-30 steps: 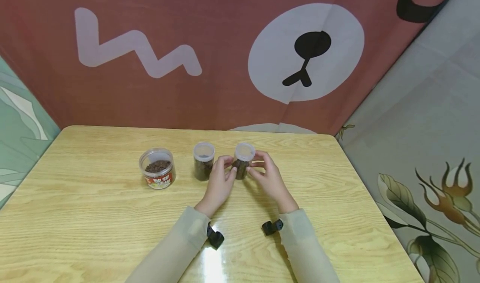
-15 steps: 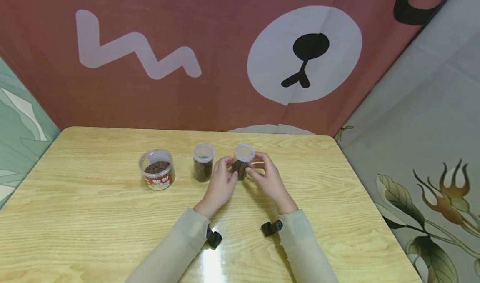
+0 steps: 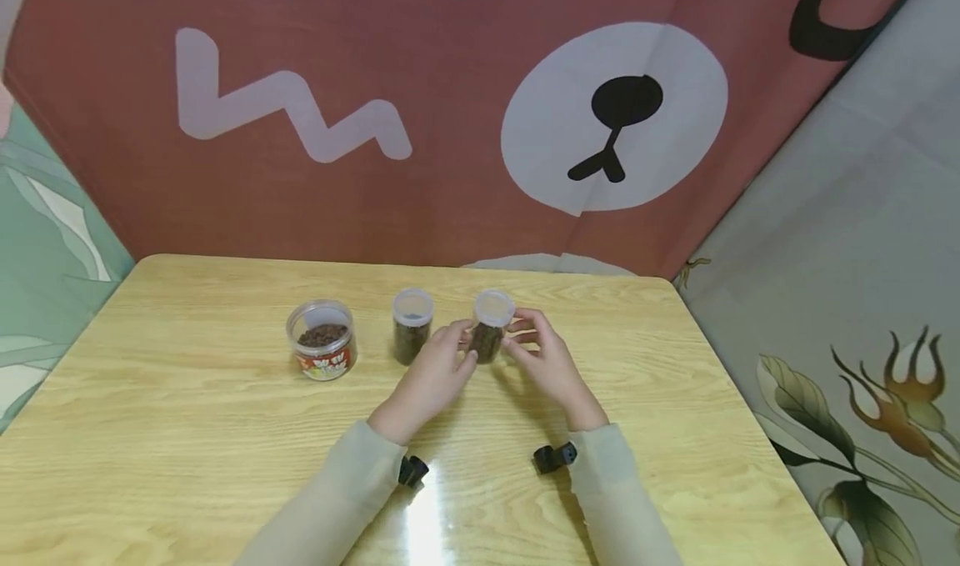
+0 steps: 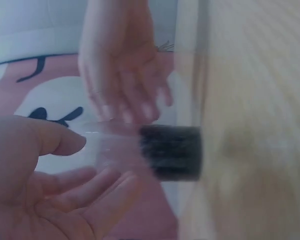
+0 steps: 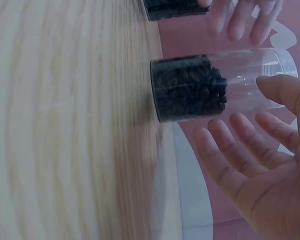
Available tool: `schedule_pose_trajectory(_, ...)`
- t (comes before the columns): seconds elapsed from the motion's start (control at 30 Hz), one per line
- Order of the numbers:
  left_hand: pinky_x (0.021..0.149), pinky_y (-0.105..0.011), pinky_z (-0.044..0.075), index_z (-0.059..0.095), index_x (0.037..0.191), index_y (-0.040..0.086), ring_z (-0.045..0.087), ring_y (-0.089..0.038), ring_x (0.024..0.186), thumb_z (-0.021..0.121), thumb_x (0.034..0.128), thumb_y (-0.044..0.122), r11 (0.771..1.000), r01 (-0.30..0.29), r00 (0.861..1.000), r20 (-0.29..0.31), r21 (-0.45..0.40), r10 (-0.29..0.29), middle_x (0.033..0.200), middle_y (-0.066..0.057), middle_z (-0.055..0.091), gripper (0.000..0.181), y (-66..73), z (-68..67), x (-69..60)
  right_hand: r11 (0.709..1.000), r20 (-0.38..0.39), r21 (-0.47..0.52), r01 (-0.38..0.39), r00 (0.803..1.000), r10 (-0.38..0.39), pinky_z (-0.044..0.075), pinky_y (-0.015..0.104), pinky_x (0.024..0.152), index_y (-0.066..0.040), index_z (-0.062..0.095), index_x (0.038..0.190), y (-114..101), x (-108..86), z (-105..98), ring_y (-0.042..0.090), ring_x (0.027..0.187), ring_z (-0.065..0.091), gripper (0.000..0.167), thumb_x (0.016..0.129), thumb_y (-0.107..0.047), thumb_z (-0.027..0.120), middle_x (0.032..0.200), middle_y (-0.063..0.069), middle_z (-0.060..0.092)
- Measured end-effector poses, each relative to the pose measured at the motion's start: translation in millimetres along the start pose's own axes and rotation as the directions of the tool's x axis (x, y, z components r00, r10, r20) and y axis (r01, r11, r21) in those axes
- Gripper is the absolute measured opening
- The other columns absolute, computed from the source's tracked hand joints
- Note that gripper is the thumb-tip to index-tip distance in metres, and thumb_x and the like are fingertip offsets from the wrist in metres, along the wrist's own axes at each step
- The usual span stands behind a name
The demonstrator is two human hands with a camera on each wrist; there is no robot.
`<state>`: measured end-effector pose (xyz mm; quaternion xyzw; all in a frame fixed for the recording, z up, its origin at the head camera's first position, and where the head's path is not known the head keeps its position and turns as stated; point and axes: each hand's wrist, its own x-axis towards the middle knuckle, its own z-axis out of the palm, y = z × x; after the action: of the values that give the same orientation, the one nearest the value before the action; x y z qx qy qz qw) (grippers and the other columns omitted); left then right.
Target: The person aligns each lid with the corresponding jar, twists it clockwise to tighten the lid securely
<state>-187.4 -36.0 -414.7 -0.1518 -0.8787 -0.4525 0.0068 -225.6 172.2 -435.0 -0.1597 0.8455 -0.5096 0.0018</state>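
Observation:
A clear cylindrical jar [image 3: 488, 343], partly filled with dark beans, stands upright on the table between the two hands. My left hand [image 3: 431, 374] is at its left side, thumb and fingers loosely extended; blur in the left wrist view hides whether they touch it. On the other side is my right hand [image 3: 551, 366]. Its thumb [image 5: 277, 90] lies across the jar's upper wall in the right wrist view, while its fingers spread loosely beside the jar. A second, similar jar [image 3: 411, 343] stands just left of the first, close to my left hand.
Further left, an open clear tub [image 3: 324, 361] with a red label holds brown bits. The wooden table [image 3: 187, 433] ends at a back edge against a reddish cloth [image 3: 450, 207] with a cartoon face. A patterned grey cloth [image 3: 847, 241] hangs at the right.
My left hand has loosened and its wrist has shifted slightly left. The right hand stays beside the jar, its fingers a little looser. The head view has shifted slightly.

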Motion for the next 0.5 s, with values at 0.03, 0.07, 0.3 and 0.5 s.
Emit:
schedule_pose_trajectory(0.03,0.099,-0.046,0.053,0.048,0.143,-0.004,0.060,-0.034,0.121,0.057,0.1043,0.013,1.000,-0.012,1.000,0.010,0.014,0.012,0.133,-0.022,0.059,0.043,1.9,-2.8,-0.7,1.000,0.005,-0.004,0.005,1.000,-0.005,0.057,0.048,0.090,-0.007,0.048,0.141,0.8,-0.5,-1.5,0.037,0.111,0.061,0.044,0.101,-0.013,0.066,0.123,0.018,0.061)
schedule_pose_trajectory(0.07,0.099,-0.046,0.054,0.051,0.141,-0.002,0.061,-0.033,0.120,0.057,0.1043,0.013,0.999,-0.024,1.000,0.018,0.025,0.024,0.132,-0.020,0.059,0.040,3.6,-5.9,-1.8,1.000,0.010,-0.009,0.008,1.000,-0.008,0.057,0.048,0.090,-0.007,0.049,0.140,1.6,-0.9,-2.8,0.036,0.111,0.062,0.043,0.101,-0.012,0.066,0.122,0.018,0.061)
schedule_pose_trajectory(0.3,0.092,-0.040,0.056,0.058,0.136,0.005,0.065,-0.024,0.113,0.057,0.1051,0.016,0.987,-0.102,0.995,0.027,0.127,0.099,0.128,-0.010,0.063,0.033,7.2,-28.9,-13.6,0.991,0.093,-0.108,0.080,0.993,-0.070,0.055,0.050,0.094,-0.004,0.053,0.137,6.4,2.7,-17.7,0.034,0.110,0.062,0.039,0.101,-0.010,0.064,0.121,0.018,0.062)
schedule_pose_trajectory(0.5,0.076,-0.036,0.059,0.059,0.134,0.006,0.069,-0.020,0.098,0.058,0.1038,0.014,0.904,-0.268,0.958,-0.004,0.334,0.286,0.119,-0.008,0.068,0.032,-1.1,-52.6,-27.7,0.940,0.127,-0.321,0.117,0.989,-0.080,0.048,0.059,0.100,-0.003,0.052,0.139,12.3,6.8,-43.2,0.035,0.117,0.058,0.041,0.102,-0.015,0.064,0.127,0.016,0.059)
